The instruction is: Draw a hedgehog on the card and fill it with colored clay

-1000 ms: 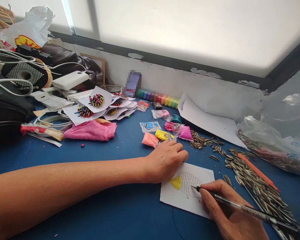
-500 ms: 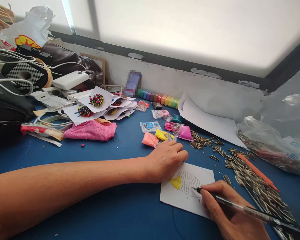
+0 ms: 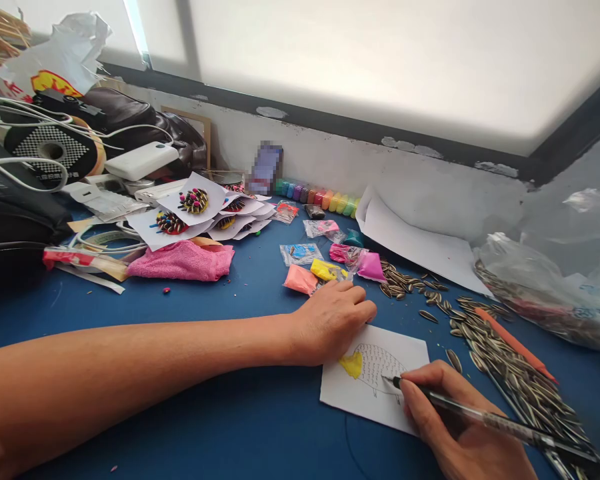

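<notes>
In my right hand [image 3: 463, 420] is a black gel pen [image 3: 500, 423], pinched between thumb and fingers. Its tip meets a white square of paper [image 3: 340, 391] at the drawn body. The paper carries an outlined oval animal [image 3: 383, 367] with short scale-like marks, little legs and a yellow head [image 3: 351, 365]. My left hand [image 3: 335, 320] rests at the sheet's upper left edge, its fingers curled; whatever lies under them is hidden. Just beyond it sit an orange packet [image 3: 300, 280] and a yellow packet [image 3: 329, 271] of clay.
Striped sunflower seeds [image 3: 525, 380] spread along the right, with an orange stick [image 3: 517, 343] among them. A clear bag [image 3: 545, 293] sits behind. Left are a pink cloth [image 3: 183, 261] and seed-decorated paper cards [image 3: 193, 200]. Clay tubs [image 3: 320, 198] line the wall near a phone [image 3: 267, 168].
My right hand and the pen tip have shifted very slightly left. My left hand and the paper look unmoved.
</notes>
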The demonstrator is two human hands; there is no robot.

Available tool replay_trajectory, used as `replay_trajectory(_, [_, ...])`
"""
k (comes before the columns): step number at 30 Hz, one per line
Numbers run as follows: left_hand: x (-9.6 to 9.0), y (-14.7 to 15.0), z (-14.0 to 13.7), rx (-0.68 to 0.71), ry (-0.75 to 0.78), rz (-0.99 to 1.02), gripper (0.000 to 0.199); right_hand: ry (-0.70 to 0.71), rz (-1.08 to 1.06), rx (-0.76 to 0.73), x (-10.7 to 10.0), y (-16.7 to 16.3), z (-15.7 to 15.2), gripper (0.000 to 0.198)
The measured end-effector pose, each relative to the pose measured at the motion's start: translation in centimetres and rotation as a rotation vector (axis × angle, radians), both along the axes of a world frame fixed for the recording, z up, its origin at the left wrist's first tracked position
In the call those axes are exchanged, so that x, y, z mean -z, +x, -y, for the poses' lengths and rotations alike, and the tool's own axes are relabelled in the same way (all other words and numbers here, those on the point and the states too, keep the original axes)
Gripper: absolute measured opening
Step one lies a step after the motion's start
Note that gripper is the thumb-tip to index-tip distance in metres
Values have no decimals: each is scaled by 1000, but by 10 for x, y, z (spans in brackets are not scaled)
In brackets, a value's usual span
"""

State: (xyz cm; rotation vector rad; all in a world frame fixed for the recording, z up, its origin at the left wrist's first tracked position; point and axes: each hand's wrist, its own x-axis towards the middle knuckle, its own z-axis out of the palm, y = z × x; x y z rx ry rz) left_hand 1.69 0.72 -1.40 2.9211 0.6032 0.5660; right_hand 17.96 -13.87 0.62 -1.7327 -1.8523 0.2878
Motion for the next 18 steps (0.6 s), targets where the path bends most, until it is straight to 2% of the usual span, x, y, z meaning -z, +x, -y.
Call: replay_trajectory(18, [1,1,-1,0,5,19,14,-5,30,-5,-1,-1,0,23])
